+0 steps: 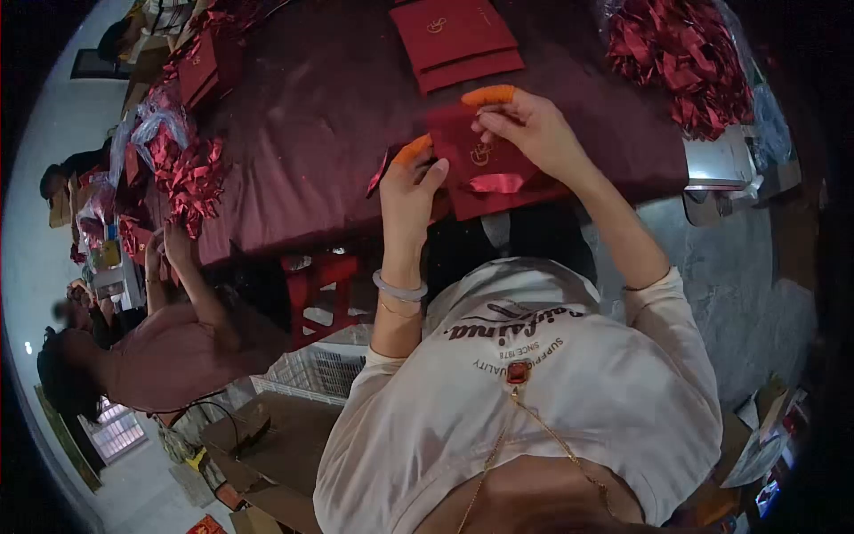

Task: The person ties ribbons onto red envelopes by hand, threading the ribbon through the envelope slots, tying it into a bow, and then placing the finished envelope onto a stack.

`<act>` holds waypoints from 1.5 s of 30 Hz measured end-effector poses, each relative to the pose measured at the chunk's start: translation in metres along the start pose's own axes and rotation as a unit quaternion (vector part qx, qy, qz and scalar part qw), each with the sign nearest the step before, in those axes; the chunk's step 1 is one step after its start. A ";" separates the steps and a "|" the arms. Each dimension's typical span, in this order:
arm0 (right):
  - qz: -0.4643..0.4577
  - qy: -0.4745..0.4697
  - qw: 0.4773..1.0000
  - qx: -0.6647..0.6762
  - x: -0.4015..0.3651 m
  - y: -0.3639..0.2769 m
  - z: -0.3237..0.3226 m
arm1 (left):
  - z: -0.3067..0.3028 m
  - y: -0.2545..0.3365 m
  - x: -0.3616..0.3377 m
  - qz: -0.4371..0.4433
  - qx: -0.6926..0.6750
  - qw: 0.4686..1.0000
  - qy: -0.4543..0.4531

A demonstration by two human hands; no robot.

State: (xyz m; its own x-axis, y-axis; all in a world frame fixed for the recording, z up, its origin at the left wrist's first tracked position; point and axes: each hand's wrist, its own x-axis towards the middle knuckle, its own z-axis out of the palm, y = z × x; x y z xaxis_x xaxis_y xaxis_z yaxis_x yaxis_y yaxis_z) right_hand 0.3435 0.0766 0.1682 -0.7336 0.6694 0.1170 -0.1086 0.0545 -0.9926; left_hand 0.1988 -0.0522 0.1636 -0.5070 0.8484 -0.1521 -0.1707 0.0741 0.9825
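Note:
A flat red paper folder (471, 191) with a gold emblem lies in front of me, its near end reaching past the table edge. A shiny red ribbon piece (496, 183) shows on its lower part. My left hand (412, 187) is at the folder's left edge, with thumb and orange-covered index finger closed on that side. A dark red strip (381, 172) sticks out beside this hand. Above the folder, my right hand (525, 129) has thumb and fingertips pinched together, while a finger in an orange cover stretches left. What the pinch holds is too small to tell.
More red folders (458, 40) are stacked farther up the dark red tablecloth (311, 125). Bunches of shiny red ribbon (680, 62) lie at the right, others (189, 178) at the left. A co-worker (169, 347) sits at the left near a red stool (322, 298).

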 end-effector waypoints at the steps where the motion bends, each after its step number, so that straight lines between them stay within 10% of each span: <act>1: -0.011 0.018 0.999 -0.030 0.005 0.012 0.006 | -0.002 -0.002 0.001 -0.005 0.034 0.999 0.008; 5: -0.079 0.024 0.968 -0.237 0.011 0.024 0.012 | 0.010 0.012 -0.002 -0.023 0.100 0.994 0.043; 30: -0.095 0.052 0.938 -0.330 0.006 0.019 0.026 | 0.007 -0.005 -0.004 -0.004 -0.060 0.998 0.029; 36: -0.348 -0.043 0.808 -0.474 0.015 0.020 0.020 | 0.004 -0.009 -0.004 -0.003 -0.072 0.997 0.029; 45: -0.163 -0.073 0.956 -0.232 0.017 0.021 0.018 | 0.005 -0.009 -0.005 0.010 -0.053 0.996 0.067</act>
State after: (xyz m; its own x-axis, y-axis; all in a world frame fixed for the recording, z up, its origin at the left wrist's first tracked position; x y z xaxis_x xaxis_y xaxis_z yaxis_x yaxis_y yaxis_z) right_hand 0.3163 0.0758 0.1505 -0.8012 0.4518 0.3924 -0.0629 0.5885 -0.8061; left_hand 0.2073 -0.0544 0.1557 -0.6174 0.7716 -0.1533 -0.2448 -0.0032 0.9696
